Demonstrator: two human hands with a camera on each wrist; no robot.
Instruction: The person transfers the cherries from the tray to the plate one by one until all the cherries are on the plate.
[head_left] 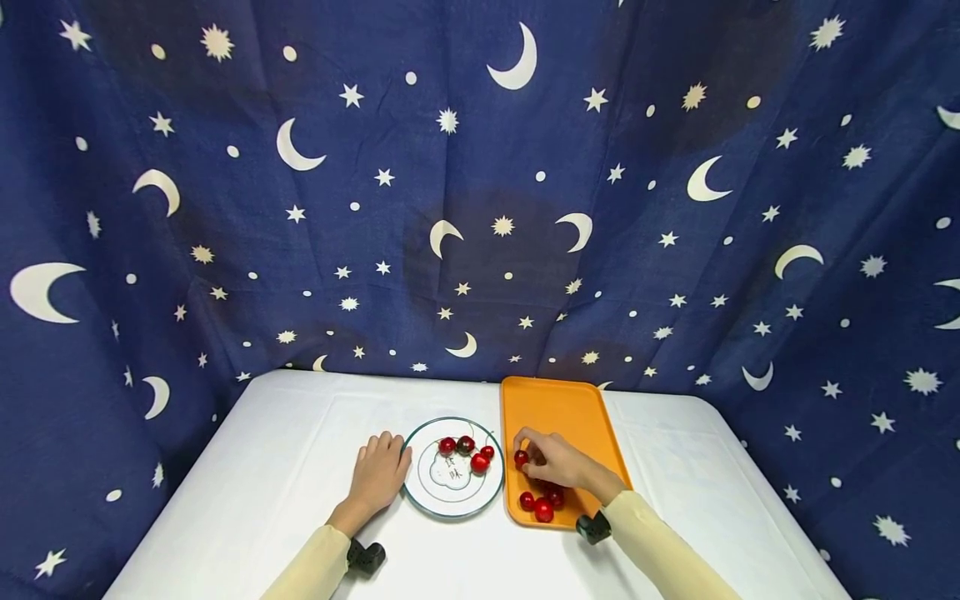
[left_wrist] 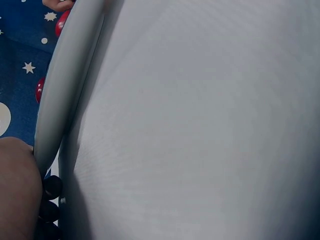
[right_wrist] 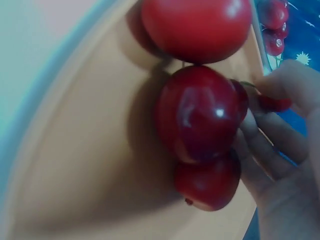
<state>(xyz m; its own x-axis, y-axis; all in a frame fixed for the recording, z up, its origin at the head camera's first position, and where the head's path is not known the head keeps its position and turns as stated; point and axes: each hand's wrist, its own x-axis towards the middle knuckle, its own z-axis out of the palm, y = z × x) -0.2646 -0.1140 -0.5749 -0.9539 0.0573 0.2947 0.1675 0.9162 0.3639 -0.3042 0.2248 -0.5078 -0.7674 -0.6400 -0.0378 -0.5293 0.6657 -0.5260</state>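
Note:
My left hand lies on the white cloth with its thumb at the left rim of a white plate with a green edge. Several dark and bright red cherries sit on the plate's upper right part, some with stems. Over the orange tray, my right hand pinches a cherry between thumb and fingertips. Below that hand, several more cherries lie at the tray's near end; in the right wrist view, large red cherries stand beside the fingers.
Plate and tray stand side by side on a white-covered table. A dark blue curtain with moons and stars hangs behind it. Each wrist wears a small black device, such as the right one.

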